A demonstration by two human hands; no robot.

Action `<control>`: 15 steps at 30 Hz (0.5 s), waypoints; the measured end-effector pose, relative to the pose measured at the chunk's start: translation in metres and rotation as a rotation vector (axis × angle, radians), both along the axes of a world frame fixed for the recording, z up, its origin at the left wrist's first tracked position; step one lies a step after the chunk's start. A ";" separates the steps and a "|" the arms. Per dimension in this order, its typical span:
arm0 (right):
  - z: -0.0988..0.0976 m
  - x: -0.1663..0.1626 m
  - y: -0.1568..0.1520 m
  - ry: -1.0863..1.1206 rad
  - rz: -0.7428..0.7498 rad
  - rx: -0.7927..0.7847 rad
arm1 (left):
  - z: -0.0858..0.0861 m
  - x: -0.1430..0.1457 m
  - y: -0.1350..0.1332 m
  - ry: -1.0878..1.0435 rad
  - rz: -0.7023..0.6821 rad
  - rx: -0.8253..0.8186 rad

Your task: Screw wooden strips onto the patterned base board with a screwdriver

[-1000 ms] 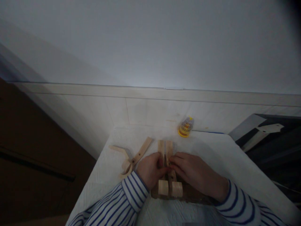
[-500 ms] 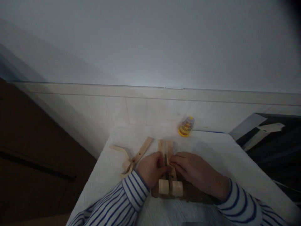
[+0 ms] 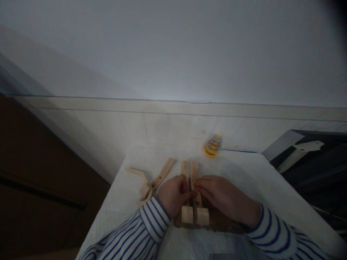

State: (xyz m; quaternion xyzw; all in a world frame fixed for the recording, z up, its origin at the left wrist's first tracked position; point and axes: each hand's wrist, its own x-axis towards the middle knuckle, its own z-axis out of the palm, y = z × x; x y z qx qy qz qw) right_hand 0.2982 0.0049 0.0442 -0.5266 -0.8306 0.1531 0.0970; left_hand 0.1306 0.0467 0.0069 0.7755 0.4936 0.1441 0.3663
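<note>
Two pale wooden strips stand side by side in front of me, the left strip [image 3: 184, 167] and the right strip [image 3: 194, 169]. At their near ends sit a left wooden block [image 3: 187, 215] and a right wooden block [image 3: 202, 216]. Beneath them lies a dark brown board [image 3: 225, 221]. My left hand [image 3: 172, 195] is closed around the left strip, its thumb reaching across toward the right one. With bent fingertips, my right hand [image 3: 221, 195] pinches the right strip at its middle. What lies under the fingers is hidden.
Left of my hands, another wooden piece with crossing arms [image 3: 160, 177] and a curved part rests on the white-covered table [image 3: 116, 216]. A yellow-capped glue bottle [image 3: 213, 146] stands near the wall. Dark items and a pale bracket [image 3: 307, 146] are beyond the table's right edge.
The whole view has shifted slightly. Both hands stay in nearly the same place on the wooden strips, with only slight finger movement on the right.
</note>
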 end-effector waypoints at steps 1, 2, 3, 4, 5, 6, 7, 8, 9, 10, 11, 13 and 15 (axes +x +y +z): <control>0.000 0.000 0.000 0.005 0.001 0.002 | 0.000 0.000 0.000 -0.003 -0.002 -0.002; 0.000 0.000 0.000 0.010 0.003 0.007 | 0.000 0.000 0.000 -0.008 -0.005 -0.002; -0.001 0.000 0.000 0.015 0.007 0.011 | 0.000 0.000 0.000 -0.011 -0.007 0.001; -0.001 0.000 0.000 0.018 0.010 0.013 | -0.001 0.000 0.000 -0.013 -0.009 0.005; -0.001 0.000 0.001 0.022 0.013 0.012 | -0.001 0.000 0.000 -0.013 -0.009 0.010; 0.000 0.000 0.001 0.023 0.016 0.007 | -0.001 0.000 0.000 -0.011 -0.008 0.015; 0.000 0.000 0.001 0.024 0.016 -0.001 | -0.001 0.000 0.000 -0.010 -0.008 0.018; 0.001 0.000 0.001 0.025 0.014 -0.008 | -0.001 0.000 -0.001 -0.009 -0.009 0.019; 0.002 0.000 0.001 0.027 0.012 -0.016 | 0.000 0.000 -0.001 -0.009 -0.011 0.018; 0.003 0.000 0.001 0.030 0.013 -0.023 | 0.000 0.000 -0.001 -0.010 -0.015 0.016; 0.003 0.000 0.001 0.034 0.016 -0.027 | 0.001 0.000 -0.001 -0.010 -0.017 0.012; 0.003 0.000 0.001 0.042 0.025 -0.025 | 0.002 0.000 -0.002 -0.011 -0.017 0.005; 0.003 0.000 0.001 0.046 0.031 -0.018 | 0.003 0.000 -0.002 -0.009 -0.013 0.004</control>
